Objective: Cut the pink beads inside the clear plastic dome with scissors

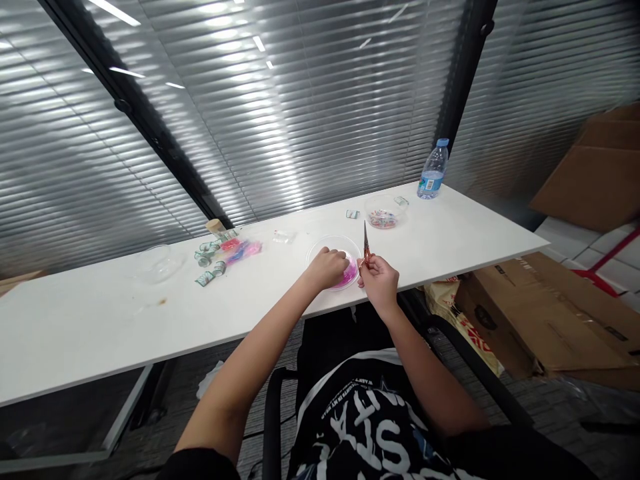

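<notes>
My right hand (379,281) is closed round the handles of a small pair of scissors (366,244), whose blades point up and away from me. My left hand (327,265) is curled over a clear plastic bowl (320,248) that holds something pink (350,274); its fingers are bent, and what they pinch is hidden. Both hands rest near the front edge of the white table (100,320).
A second clear bowl (384,215) with coloured bits stands behind, a water bottle (433,171) at the back right. Small packets (225,255) and an empty clear bowl (157,262) lie to the left. Cardboard boxes (560,313) stand right of the table.
</notes>
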A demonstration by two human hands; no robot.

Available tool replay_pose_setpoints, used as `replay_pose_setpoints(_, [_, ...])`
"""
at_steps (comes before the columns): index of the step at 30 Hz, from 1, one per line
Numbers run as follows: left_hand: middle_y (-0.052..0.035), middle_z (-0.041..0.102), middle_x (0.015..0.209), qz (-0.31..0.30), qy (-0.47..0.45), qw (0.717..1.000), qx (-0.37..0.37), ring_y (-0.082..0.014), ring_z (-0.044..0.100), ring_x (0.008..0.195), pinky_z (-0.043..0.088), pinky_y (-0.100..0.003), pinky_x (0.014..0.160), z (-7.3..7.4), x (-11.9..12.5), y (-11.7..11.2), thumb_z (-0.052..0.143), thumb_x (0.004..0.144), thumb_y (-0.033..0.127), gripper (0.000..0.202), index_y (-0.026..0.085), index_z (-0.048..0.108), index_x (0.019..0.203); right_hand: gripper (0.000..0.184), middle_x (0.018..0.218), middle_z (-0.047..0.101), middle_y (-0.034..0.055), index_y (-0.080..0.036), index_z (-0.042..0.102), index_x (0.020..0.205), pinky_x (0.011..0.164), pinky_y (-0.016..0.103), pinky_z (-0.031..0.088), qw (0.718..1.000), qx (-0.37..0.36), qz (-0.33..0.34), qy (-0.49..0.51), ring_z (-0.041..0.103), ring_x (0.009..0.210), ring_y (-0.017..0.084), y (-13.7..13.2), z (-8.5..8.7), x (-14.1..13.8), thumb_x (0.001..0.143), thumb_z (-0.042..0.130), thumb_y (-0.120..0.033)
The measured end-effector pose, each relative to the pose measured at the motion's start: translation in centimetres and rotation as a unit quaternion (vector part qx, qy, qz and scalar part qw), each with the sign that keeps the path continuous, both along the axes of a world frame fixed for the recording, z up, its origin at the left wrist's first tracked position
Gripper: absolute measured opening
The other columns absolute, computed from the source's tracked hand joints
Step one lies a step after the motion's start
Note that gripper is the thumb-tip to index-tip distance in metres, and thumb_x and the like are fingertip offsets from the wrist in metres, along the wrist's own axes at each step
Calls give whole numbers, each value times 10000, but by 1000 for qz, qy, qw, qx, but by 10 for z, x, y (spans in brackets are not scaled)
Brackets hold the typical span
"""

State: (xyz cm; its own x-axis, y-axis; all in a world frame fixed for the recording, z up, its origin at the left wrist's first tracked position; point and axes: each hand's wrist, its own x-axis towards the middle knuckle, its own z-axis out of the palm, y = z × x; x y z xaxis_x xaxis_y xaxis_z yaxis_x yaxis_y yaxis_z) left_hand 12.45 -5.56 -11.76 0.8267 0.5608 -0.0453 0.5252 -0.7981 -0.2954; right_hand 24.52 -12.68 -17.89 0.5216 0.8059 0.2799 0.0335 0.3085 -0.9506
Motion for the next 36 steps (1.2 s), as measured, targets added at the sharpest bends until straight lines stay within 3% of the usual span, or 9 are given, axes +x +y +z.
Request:
replay_pose_setpoints(12, [-136, 633, 965, 5, -11, 1000, 26, -254, 626, 872, 403, -374, 751, 1, -7, 0, 445, 881, 237, 235, 97, 626, 929, 225, 535, 575, -21, -179, 580, 728, 411, 232, 483, 1000, 0, 3, 0, 541, 402, 120, 2, -5, 0, 797, 658, -378])
replay_pose_setpoints(36, [-105, 633, 936, 9, -13, 1000, -2, -222, 627, 799, 427, -352, 719, 6, -14, 2, 389, 887, 254, 274, 133, 628, 945, 225, 555, 593, -9, -178, 592, 726, 422, 233, 491, 1000, -5, 0, -14, 548, 413, 120, -1, -1, 1, 803, 635, -386])
